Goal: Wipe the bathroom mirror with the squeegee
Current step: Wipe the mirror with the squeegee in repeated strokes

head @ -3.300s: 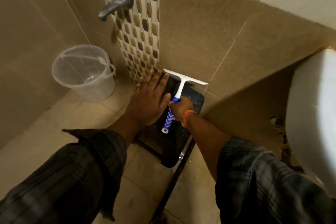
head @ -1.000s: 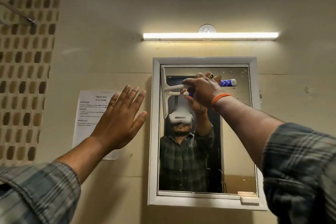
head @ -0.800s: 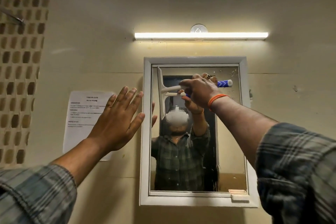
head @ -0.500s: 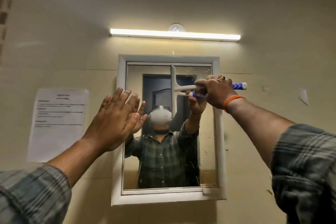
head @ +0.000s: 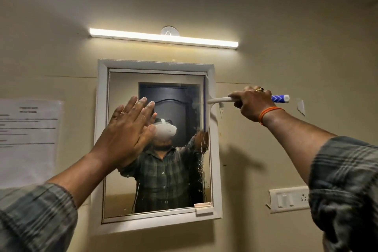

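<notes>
I can't read the blurred paper notice (head: 28, 141), cut off at the left edge; my left hand (head: 126, 135) hides part of the mirror (head: 122, 190).

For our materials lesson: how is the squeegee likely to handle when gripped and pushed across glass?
The squeegee probably feels light: the right hand holds it out alone. Its white neck looks like stiff plastic. Water streaks on the mirror suggest that it may get slippery.

Beige wall (head: 286, 16) lit by a tube light (head: 163, 38); paper notice (head: 28, 141) left, switch plate (head: 288, 199) lower right.
</notes>
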